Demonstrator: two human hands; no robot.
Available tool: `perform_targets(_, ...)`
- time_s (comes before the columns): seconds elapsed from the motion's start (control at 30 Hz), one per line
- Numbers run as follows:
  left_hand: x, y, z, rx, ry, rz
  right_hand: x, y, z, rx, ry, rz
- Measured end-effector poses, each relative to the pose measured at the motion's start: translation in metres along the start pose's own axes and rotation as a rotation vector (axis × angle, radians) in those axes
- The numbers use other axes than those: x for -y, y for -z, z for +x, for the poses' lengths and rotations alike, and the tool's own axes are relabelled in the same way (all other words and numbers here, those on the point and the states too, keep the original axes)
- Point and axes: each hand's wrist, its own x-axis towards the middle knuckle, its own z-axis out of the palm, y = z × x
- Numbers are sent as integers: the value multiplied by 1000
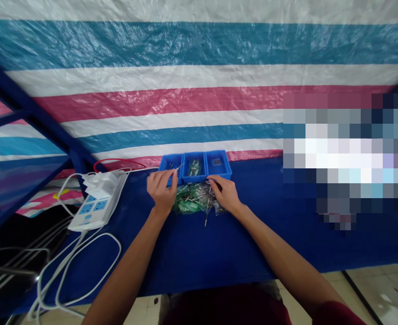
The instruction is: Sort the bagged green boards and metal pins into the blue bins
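Observation:
My left hand (161, 188) is closed in a pinch on a small, thin metallic piece (181, 166), held at the front of the left blue bin (165, 158). My right hand (226, 193) is bent over the right side of a pile of green and clear plastic packets (188, 206), its thumb and fingertips together. Whatever lies between them is too small to name. Several thin metal pieces are strewn over the packets, and one metal piece (206, 220) sticks out toward me. The middle blue bin (184, 174) holds small packets; the right blue bin (226, 164) holds a small packet.
A white power strip (93, 207) with plugged-in chargers stands at the left, its white cable (117, 243) looping over the blue tabletop (199, 262). Blue metal frame bars (49, 131) rise at the left. A striped plastic sheet (185, 99) hangs behind. The right side is pixelated.

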Motion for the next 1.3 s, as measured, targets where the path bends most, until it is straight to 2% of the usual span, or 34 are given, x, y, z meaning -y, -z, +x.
perform_targets(0.07, 15, -1, 4, 20, 59, 164, -1, -1, 0, 4, -3, 3)
perform_targets(0.13, 25, -3, 6, 139, 102, 259, -2, -1, -1, 9, -2, 0)
perform_targets(0.27, 25, -6, 4, 312, 47, 214, -3, 1, 2, 71, -6, -39)
perform_targets(0.33, 18, -6, 2, 350, -23, 107, -2, 5, 6, 204, -28, -58)
perform_targets(0.4, 12, -6, 0, 371, -72, 4, 1, 13, 11, 396, -69, -69)
perform_targets(0.5, 6, -6, -2, 392, -92, -71, 11, 27, 16, 716, -114, -44)
perform_targets(0.57, 5, -5, -3, 406, -87, -90, 20, 33, 17, 905, -92, -14)
perform_targets(0.7, 4, -5, -3, 429, -72, -116, 32, 31, 10, 1071, -17, -104)
perform_targets(0.83, 4, -4, -3, 417, -63, -122, 35, 21, 2, 1121, -15, -208)
perform_targets(1.07, 3, -4, -4, 420, -55, -142, 32, 12, -3, 1006, 13, -194)
perform_targets(1.17, 1, -3, -4, 418, -49, -149, 36, 14, -1, 1008, -17, -84)
perform_targets(1.23, 0, -3, -4, 422, -38, -156, 39, 16, 1, 1021, -33, 78)
perform_targets(1.3, -1, -4, -5, 426, -28, -173, 40, 18, 3, 982, -67, 281)
